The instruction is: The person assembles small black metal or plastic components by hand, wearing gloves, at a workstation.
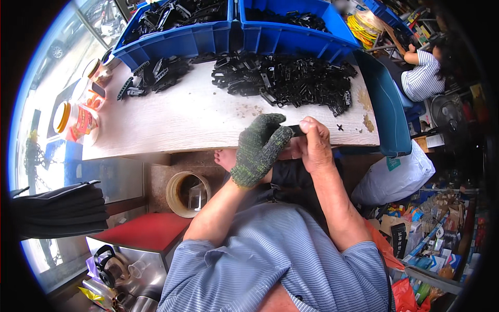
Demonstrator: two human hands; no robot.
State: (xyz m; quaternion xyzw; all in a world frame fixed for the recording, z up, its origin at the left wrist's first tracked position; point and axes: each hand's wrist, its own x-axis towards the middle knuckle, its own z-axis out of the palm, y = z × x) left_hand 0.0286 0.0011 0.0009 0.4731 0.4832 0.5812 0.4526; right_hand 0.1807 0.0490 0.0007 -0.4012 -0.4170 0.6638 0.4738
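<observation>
My left hand (260, 148), in a dark green knitted glove, and my bare right hand (314, 144) meet just over the near edge of the white table (171, 122). Between them they pinch a small black plastic part (297, 130); its exact shape is mostly hidden by the fingers. Past my hands, a wide heap of similar black plastic parts (291, 80) covers the back right of the tabletop. A smaller pile of longer black parts (158, 75) lies at the back left. One tiny black piece (340, 127) rests alone near the right edge.
Two blue bins (179, 44) (296, 41) full of black parts stand along the back. Jars (77, 120) line the left side. A teal bin (387, 109) flanks the table's right. Below are a round bucket (173, 195) and a white sack (395, 174). Another person (423, 78) sits at right.
</observation>
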